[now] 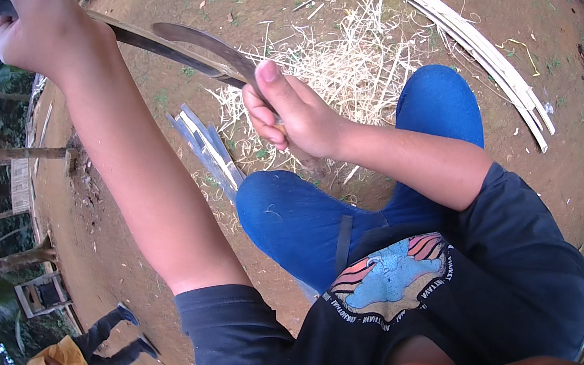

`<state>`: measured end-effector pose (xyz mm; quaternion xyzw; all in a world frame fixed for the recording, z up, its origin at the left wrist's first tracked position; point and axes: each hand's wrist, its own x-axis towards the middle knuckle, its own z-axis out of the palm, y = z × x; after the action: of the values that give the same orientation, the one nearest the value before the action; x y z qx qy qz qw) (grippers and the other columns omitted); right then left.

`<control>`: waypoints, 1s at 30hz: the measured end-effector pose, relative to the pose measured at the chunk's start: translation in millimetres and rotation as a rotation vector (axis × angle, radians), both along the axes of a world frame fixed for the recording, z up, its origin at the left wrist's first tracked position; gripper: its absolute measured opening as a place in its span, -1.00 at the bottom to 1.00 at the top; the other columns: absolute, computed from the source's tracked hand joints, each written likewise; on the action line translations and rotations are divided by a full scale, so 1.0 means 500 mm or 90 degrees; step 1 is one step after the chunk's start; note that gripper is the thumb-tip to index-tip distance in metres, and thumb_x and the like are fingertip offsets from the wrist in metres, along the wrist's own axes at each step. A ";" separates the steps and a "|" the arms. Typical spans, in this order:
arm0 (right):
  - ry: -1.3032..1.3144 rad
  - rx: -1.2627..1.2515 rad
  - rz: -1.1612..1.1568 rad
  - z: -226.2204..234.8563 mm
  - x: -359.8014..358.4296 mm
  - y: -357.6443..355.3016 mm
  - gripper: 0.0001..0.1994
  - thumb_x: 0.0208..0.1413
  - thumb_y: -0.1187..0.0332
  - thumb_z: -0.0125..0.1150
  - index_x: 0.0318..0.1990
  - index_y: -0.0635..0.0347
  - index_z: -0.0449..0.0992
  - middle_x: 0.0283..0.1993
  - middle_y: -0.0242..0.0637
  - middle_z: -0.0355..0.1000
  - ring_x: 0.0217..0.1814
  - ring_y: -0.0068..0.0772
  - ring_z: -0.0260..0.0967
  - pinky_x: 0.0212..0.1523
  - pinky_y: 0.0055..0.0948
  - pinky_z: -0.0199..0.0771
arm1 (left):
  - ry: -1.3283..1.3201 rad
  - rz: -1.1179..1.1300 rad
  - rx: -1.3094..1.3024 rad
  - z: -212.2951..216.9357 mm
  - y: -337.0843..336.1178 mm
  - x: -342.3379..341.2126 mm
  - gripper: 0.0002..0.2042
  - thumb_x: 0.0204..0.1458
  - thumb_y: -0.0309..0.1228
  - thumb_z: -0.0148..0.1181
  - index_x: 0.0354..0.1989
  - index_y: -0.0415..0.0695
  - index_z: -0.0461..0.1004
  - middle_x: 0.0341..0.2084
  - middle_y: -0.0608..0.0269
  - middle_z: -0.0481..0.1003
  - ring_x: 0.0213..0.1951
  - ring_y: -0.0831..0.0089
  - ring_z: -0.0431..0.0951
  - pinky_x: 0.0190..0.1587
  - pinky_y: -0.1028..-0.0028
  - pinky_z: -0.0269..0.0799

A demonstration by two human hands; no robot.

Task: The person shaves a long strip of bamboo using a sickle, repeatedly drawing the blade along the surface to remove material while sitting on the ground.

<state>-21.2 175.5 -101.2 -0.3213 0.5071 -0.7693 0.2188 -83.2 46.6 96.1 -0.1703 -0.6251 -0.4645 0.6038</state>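
My left hand [55, 36], raised at the upper left, is closed round a long dark-edged bamboo strip [153, 45]. The strip slants down to the right, its other end reaching my right hand. My right hand [296, 107], above my knees, grips a knife [201, 40] with a curved grey blade pointing up and left. Blade and strip lie close together near my right thumb; whether they touch there I cannot tell. The fingers largely hide the knife's handle.
Pale shavings [342, 63] are heaped on the dirt beyond my knees. Long split strips [474, 45] lie to the right. A smaller bundle of strips [205, 146] lies by my left knee. Another person [71, 363] in a yellow top is at the far left, near wooden posts [8, 263].
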 end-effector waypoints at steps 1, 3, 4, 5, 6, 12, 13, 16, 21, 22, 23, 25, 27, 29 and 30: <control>0.011 -0.037 0.014 0.034 0.008 -0.016 -0.26 0.17 -0.48 -0.64 -0.59 0.01 0.12 -0.71 -0.47 0.12 -0.68 -0.66 0.08 -0.60 -0.66 0.20 | 0.002 -0.016 -0.032 0.003 -0.004 0.019 -0.75 0.18 -0.15 0.22 -0.37 -0.06 0.44 -0.61 0.55 0.28 -0.61 0.74 0.23 -0.56 0.63 0.07; 0.011 -0.080 0.013 0.074 0.009 -0.034 -0.25 0.13 -0.51 -0.63 -0.61 0.00 0.10 -0.72 -0.47 0.11 -0.69 -0.66 0.07 -0.61 -0.66 0.19 | -0.016 -0.049 -0.072 -0.004 -0.034 0.022 -0.70 0.22 -0.14 0.16 -0.25 -0.16 0.46 -0.55 0.45 0.34 -0.54 0.66 0.30 -0.48 0.59 0.17; 0.002 -0.090 0.011 0.089 0.010 -0.043 -0.24 0.12 -0.52 -0.63 -0.61 0.00 0.09 -0.72 -0.48 0.11 -0.69 -0.67 0.06 -0.62 -0.66 0.18 | -0.025 -0.036 -0.067 -0.002 -0.051 0.020 -0.67 0.23 -0.13 0.15 -0.20 -0.22 0.45 -0.51 0.37 0.37 -0.50 0.60 0.35 -0.43 0.56 0.23; -0.007 -0.098 0.003 0.091 0.007 -0.043 -0.24 0.10 -0.54 -0.62 -0.62 -0.01 0.08 -0.72 -0.48 0.10 -0.70 -0.67 0.06 -0.63 -0.65 0.17 | -0.034 0.025 -0.016 0.008 -0.061 -0.003 -0.63 0.21 -0.15 0.18 -0.18 -0.29 0.41 -0.46 0.23 0.40 -0.45 0.49 0.40 -0.38 0.50 0.32; -0.026 -0.080 0.011 0.073 0.005 -0.041 -0.24 0.10 -0.54 -0.63 -0.62 -0.02 0.07 -0.73 -0.49 0.10 -0.70 -0.68 0.05 -0.64 -0.65 0.17 | -0.044 0.088 0.035 0.011 -0.072 -0.021 -0.59 0.18 -0.16 0.22 -0.16 -0.36 0.37 -0.41 0.10 0.44 -0.40 0.39 0.45 -0.33 0.45 0.41; -0.056 0.016 0.056 -0.122 0.005 -0.022 -0.28 0.13 -0.51 -0.64 -0.63 -0.04 0.02 -0.75 -0.51 0.06 -0.73 -0.69 0.05 -0.70 -0.68 0.15 | -0.009 0.035 0.093 0.017 -0.058 0.013 -0.72 0.11 -0.36 0.30 -0.31 -0.30 0.33 -0.54 0.22 0.35 -0.55 0.49 0.33 -0.45 0.48 0.31; -0.057 0.032 0.061 -0.115 0.003 -0.019 -0.28 0.14 -0.50 -0.64 -0.63 -0.05 0.02 -0.75 -0.52 0.06 -0.74 -0.69 0.04 -0.70 -0.67 0.16 | -0.008 0.041 0.094 0.015 -0.059 0.016 -0.74 0.11 -0.39 0.28 -0.31 -0.31 0.33 -0.54 0.22 0.35 -0.56 0.50 0.33 -0.46 0.50 0.30; -0.060 0.074 0.072 -0.089 -0.004 -0.006 -0.29 0.16 -0.49 -0.64 -0.63 -0.05 0.03 -0.75 -0.52 0.06 -0.75 -0.69 0.03 -0.71 -0.66 0.16 | -0.004 0.037 0.095 0.014 -0.080 0.006 -0.74 0.12 -0.39 0.27 -0.31 -0.30 0.32 -0.53 0.21 0.35 -0.56 0.50 0.33 -0.46 0.51 0.30; 0.114 0.018 0.031 0.014 -0.009 -0.007 -0.27 0.14 -0.51 -0.62 -0.67 -0.06 0.01 -0.76 -0.50 0.06 -0.74 -0.68 0.07 -0.70 -0.63 0.19 | -0.014 0.052 0.076 0.009 -0.066 0.022 -0.73 0.10 -0.36 0.27 -0.33 -0.30 0.32 -0.50 0.21 0.34 -0.52 0.49 0.34 -0.44 0.51 0.31; 0.119 0.004 0.019 0.040 -0.012 -0.005 -0.27 0.14 -0.51 -0.62 -0.67 -0.06 0.01 -0.76 -0.49 0.06 -0.74 -0.68 0.06 -0.70 -0.62 0.19 | -0.014 0.059 0.070 0.012 -0.057 0.020 -0.73 0.10 -0.36 0.27 -0.33 -0.30 0.32 -0.49 0.20 0.34 -0.51 0.49 0.34 -0.44 0.51 0.31; 0.124 -0.012 0.007 0.066 -0.013 -0.004 -0.27 0.14 -0.51 -0.62 -0.67 -0.06 0.01 -0.76 -0.49 0.06 -0.75 -0.68 0.05 -0.70 -0.61 0.19 | -0.038 0.069 0.072 0.013 -0.059 0.021 -0.71 0.08 -0.35 0.27 -0.33 -0.31 0.32 -0.46 0.19 0.34 -0.49 0.48 0.36 -0.43 0.51 0.34; 0.145 -0.034 -0.017 0.058 -0.013 -0.010 -0.28 0.17 -0.49 -0.60 -0.68 -0.07 0.01 -0.76 -0.52 0.04 -0.76 -0.66 0.01 -0.71 -0.62 0.16 | -0.029 0.058 0.084 0.011 -0.058 0.015 -0.73 0.10 -0.39 0.24 -0.33 -0.33 0.31 -0.46 0.18 0.33 -0.49 0.45 0.36 -0.43 0.51 0.36; -0.121 0.154 0.047 -0.060 -0.004 -0.025 -0.29 0.19 -0.46 -0.57 -0.69 -0.06 0.00 -0.78 -0.56 0.00 -0.79 -0.64 -0.02 -0.72 -0.62 0.15 | -0.018 0.035 0.078 0.015 -0.063 0.018 -0.76 0.12 -0.44 0.21 -0.34 -0.35 0.29 -0.46 0.17 0.32 -0.49 0.43 0.36 -0.43 0.51 0.37; -0.172 0.374 0.015 -0.245 0.001 0.022 -0.34 0.30 -0.32 -0.61 -0.70 -0.07 0.01 -0.82 -0.56 -0.03 -0.84 -0.62 -0.07 -0.72 -0.60 0.22 | -0.002 -0.012 0.060 0.015 -0.073 0.015 -0.80 0.13 -0.50 0.17 -0.35 -0.36 0.28 -0.48 0.18 0.31 -0.50 0.41 0.36 -0.43 0.51 0.38; -0.156 0.419 -0.007 -0.259 -0.004 0.037 -0.34 0.31 -0.30 -0.61 -0.69 -0.07 0.02 -0.82 -0.56 -0.03 -0.84 -0.62 -0.08 -0.72 -0.60 0.23 | 0.003 -0.031 0.056 0.023 -0.071 0.008 -0.81 0.14 -0.52 0.16 -0.35 -0.36 0.28 -0.49 0.18 0.30 -0.50 0.41 0.35 -0.44 0.51 0.38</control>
<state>-23.4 193.9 -230.7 -0.1359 0.6996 -0.5984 0.3662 -79.5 10.9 107.4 -0.1596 -0.5980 -0.5057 0.6011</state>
